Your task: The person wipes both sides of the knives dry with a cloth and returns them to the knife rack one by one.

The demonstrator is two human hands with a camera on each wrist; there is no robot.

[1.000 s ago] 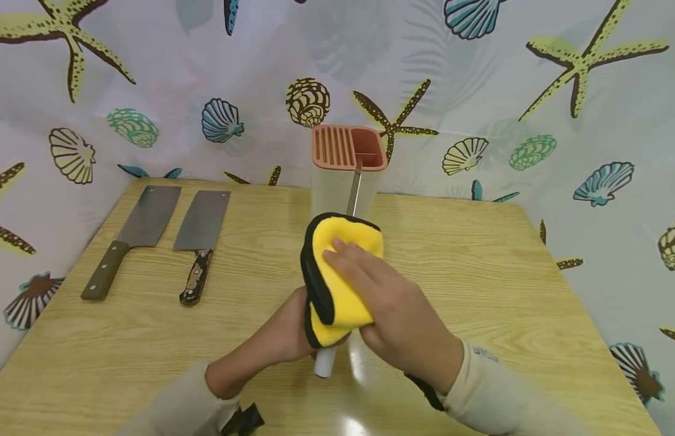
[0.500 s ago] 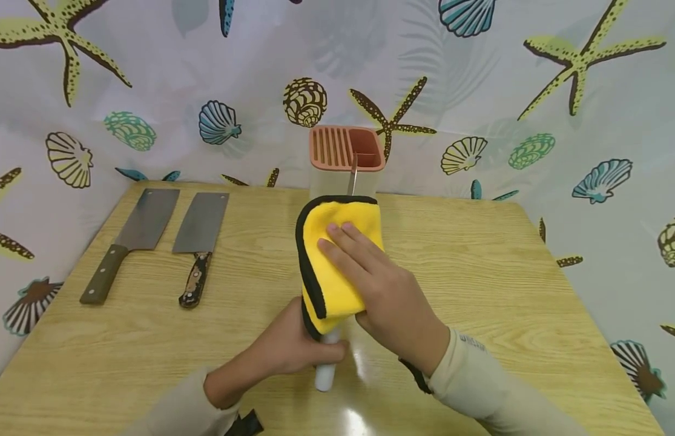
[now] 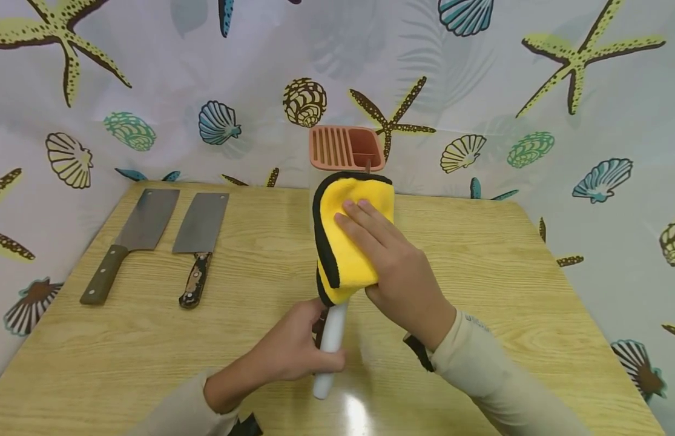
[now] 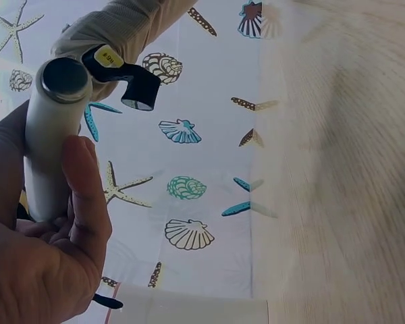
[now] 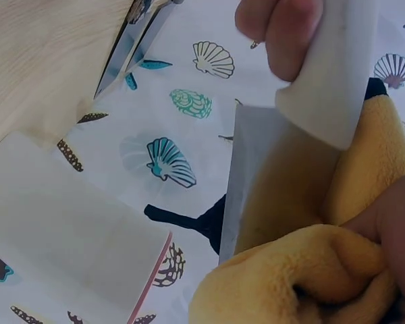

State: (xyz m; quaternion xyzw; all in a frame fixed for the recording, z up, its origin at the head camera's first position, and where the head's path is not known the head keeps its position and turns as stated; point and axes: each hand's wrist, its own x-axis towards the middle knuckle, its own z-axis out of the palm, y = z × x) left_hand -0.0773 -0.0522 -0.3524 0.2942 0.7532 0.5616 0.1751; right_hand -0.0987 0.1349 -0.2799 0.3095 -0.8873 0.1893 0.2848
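My left hand (image 3: pixel 291 346) grips the white handle (image 3: pixel 334 332) of a knife near the bottom of the head view. The handle's rounded end faces the left wrist camera. In the right wrist view the wide metal blade (image 5: pixel 277 172) runs from the handle into a folded cloth. That yellow cloth (image 3: pixel 348 260) with black edging is wrapped around the blade, and my right hand (image 3: pixel 405 275) holds it there, fingers over its upper face. Most of the blade is hidden under the cloth in the head view; only a sliver of its tip shows above.
Two cleavers, one with an olive handle (image 3: pixel 105 275) and one with a worn dark handle (image 3: pixel 195 281), lie on the left of the wooden table (image 3: pixel 479 272). Behind the cloth stands a white knife block with a slotted pink top (image 3: pixel 332 148). A patterned sheet (image 3: pixel 168 60) hangs behind.
My right hand has slid the cloth up the blade toward its tip, away from the left hand. More of the white handle shows, less of the tip. The cleavers have stayed put.
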